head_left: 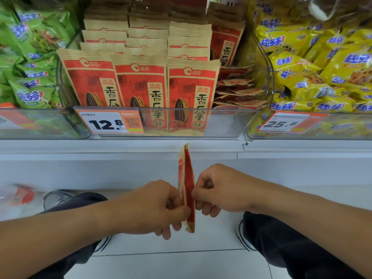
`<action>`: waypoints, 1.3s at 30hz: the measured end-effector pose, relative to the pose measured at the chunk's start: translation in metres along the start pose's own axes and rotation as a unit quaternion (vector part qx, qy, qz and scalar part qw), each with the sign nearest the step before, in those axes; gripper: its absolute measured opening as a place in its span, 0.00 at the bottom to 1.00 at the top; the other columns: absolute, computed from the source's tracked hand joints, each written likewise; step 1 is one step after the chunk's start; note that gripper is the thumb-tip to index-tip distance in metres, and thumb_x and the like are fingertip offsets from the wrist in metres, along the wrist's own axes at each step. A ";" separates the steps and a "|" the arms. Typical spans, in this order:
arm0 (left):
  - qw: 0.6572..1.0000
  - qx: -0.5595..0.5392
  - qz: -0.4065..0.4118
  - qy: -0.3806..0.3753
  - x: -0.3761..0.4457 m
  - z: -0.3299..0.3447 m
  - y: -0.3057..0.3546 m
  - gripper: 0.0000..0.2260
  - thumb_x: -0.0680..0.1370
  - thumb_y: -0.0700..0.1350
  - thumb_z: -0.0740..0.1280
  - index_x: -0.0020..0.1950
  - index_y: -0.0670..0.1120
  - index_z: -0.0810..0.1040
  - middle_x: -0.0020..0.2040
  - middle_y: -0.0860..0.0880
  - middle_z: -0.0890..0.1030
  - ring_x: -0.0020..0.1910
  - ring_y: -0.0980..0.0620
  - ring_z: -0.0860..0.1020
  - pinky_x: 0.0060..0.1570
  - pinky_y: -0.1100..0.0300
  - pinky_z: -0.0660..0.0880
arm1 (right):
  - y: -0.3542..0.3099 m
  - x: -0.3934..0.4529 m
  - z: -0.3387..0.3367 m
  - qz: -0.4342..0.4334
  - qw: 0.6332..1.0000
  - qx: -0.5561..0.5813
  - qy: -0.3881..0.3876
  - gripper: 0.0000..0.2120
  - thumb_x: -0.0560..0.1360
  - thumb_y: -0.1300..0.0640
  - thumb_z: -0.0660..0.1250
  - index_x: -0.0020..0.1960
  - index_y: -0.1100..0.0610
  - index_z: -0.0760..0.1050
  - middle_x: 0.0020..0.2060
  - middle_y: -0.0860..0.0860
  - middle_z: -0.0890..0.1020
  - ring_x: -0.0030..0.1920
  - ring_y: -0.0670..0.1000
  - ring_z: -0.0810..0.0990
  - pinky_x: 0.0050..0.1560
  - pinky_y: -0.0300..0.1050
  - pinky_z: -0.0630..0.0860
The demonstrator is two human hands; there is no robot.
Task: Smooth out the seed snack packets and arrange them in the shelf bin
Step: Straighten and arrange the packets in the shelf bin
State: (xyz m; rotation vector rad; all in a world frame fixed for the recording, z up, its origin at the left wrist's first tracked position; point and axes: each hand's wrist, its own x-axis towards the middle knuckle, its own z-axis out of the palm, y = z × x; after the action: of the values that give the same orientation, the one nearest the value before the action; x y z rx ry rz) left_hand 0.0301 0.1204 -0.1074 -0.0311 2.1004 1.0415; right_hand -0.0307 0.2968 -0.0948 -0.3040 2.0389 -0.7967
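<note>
Below the shelf's front edge, left hand (161, 206) and right hand (217, 190) pinch one seed packet (188, 190) edge-on, apparently smoothing it, before standing it in the bin (227, 121) above.

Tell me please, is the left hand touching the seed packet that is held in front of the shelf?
Touching. The head view shows the left hand pinching the seed packet from one side, with no gap, while the right hand pinches the other side.

My way into the shelf bin (249, 125) is over its clear front wall. Upright packets (141, 85) fill the left; the flat pile (237, 93) at right sits lower.
</note>
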 end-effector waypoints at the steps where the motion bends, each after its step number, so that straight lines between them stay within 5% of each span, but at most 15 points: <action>1: 1.000 -0.005 0.001 0.001 0.000 0.001 0.000 0.11 0.81 0.49 0.65 0.47 0.43 0.81 0.42 0.51 0.86 0.38 0.52 0.85 0.41 0.60 0.82 | 0.000 0.000 0.001 0.001 1.000 0.005 -0.003 0.12 0.81 0.56 0.64 0.45 0.62 0.81 0.42 0.54 0.86 0.36 0.44 0.83 0.40 0.36 0.81; 9: 1.000 -0.008 0.010 0.016 -0.005 -0.002 0.006 0.12 0.82 0.45 0.62 0.42 0.47 0.80 0.31 0.57 0.83 0.30 0.58 0.81 0.36 0.66 0.78 | -0.003 -0.007 0.007 0.007 0.999 -0.040 -0.028 0.14 0.76 0.47 0.70 0.44 0.58 0.84 0.39 0.52 0.87 0.39 0.51 0.87 0.44 0.45 0.85; 20: 1.000 -0.012 0.022 0.011 -0.002 -0.003 0.002 0.10 0.82 0.46 0.63 0.47 0.43 0.80 0.42 0.50 0.86 0.38 0.50 0.85 0.40 0.58 0.82 | 0.004 -0.008 -0.002 -0.028 0.995 -0.018 -0.094 0.08 0.79 0.53 0.69 0.48 0.57 0.83 0.45 0.52 0.87 0.40 0.45 0.86 0.42 0.38 0.81; 27: 0.971 -0.203 -0.087 0.090 0.000 -0.002 0.004 0.21 0.76 0.62 0.66 0.57 0.46 0.75 0.50 0.45 0.84 0.45 0.49 0.85 0.44 0.50 0.84 | 0.004 -0.009 -0.002 -0.071 0.990 -0.080 -0.091 0.09 0.79 0.54 0.68 0.50 0.60 0.82 0.40 0.47 0.86 0.41 0.45 0.85 0.48 0.43 0.83; 30: 0.960 -0.258 -0.058 0.089 0.001 0.001 0.006 0.17 0.79 0.57 0.65 0.56 0.44 0.78 0.45 0.45 0.86 0.43 0.47 0.86 0.44 0.50 0.84 | -0.003 -0.013 0.008 -0.132 0.971 -0.180 -0.085 0.08 0.79 0.53 0.68 0.47 0.57 0.81 0.40 0.48 0.86 0.42 0.46 0.83 0.50 0.45 0.81; 33: 0.962 -0.241 -0.001 0.131 0.004 0.008 0.004 0.07 0.82 0.47 0.63 0.57 0.48 0.79 0.45 0.47 0.86 0.42 0.47 0.85 0.39 0.51 0.83 | -0.007 -0.016 0.018 -0.165 0.959 -0.221 -0.072 0.09 0.79 0.53 0.68 0.45 0.58 0.80 0.38 0.49 0.83 0.37 0.46 0.77 0.39 0.36 0.74; 36: 0.968 -0.210 0.013 0.139 0.007 0.010 0.000 0.08 0.83 0.44 0.61 0.59 0.52 0.77 0.47 0.49 0.85 0.43 0.49 0.85 0.38 0.54 0.82 | -0.008 -0.013 0.015 -0.145 0.956 -0.251 -0.049 0.13 0.79 0.50 0.66 0.42 0.59 0.78 0.35 0.49 0.80 0.32 0.46 0.73 0.32 0.33 0.67; 39: 0.971 -0.188 0.010 0.145 0.009 0.006 -0.004 0.08 0.83 0.44 0.60 0.60 0.53 0.75 0.49 0.52 0.85 0.45 0.51 0.85 0.40 0.54 0.83 | -0.007 -0.009 -0.005 -0.063 0.955 -0.291 -0.016 0.16 0.81 0.45 0.62 0.42 0.54 0.77 0.41 0.52 0.84 0.38 0.49 0.79 0.42 0.43 0.76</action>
State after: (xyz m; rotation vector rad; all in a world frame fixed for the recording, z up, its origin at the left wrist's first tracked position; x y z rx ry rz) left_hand 0.0289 0.1248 -0.1183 -0.3696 2.1269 1.5090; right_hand -0.0300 0.2981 -0.0822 -0.7771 2.2053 -0.2395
